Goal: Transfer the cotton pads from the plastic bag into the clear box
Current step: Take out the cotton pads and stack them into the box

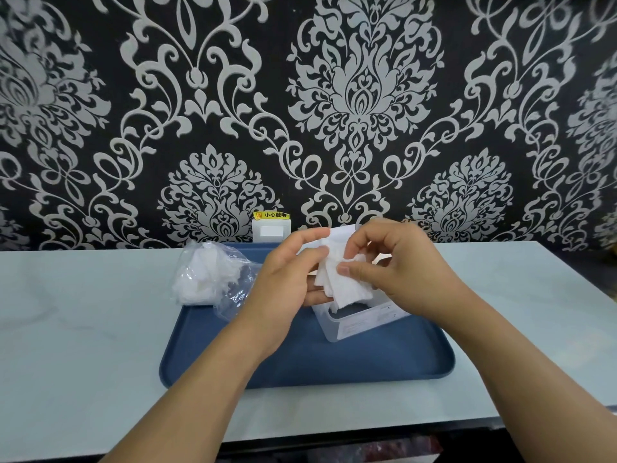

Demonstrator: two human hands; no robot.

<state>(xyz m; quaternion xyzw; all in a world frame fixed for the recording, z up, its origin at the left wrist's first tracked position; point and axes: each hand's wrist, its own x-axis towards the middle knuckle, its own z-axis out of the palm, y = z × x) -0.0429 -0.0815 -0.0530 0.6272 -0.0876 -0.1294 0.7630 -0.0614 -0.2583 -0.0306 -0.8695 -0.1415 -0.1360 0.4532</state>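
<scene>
While a pale bench (83, 329) runs beneath a black wall papered with silver damask (334, 95), a blue tray (300, 362) lies on it under both hands. Behind the fingers, a white wall socket (271, 230) with a yellow warning sticker sits at the bench's back edge. Left of the fingers, the plastic bag (213, 279) lies crumpled on the tray's far left corner, white pads showing inside. Left hand (283, 282) and right hand (397, 272) both pinch a bunch of cotton pads (344, 282) between thumbs and fingers, held just above the clear box (364, 322), which stands on the tray, partly hidden by the hands.
</scene>
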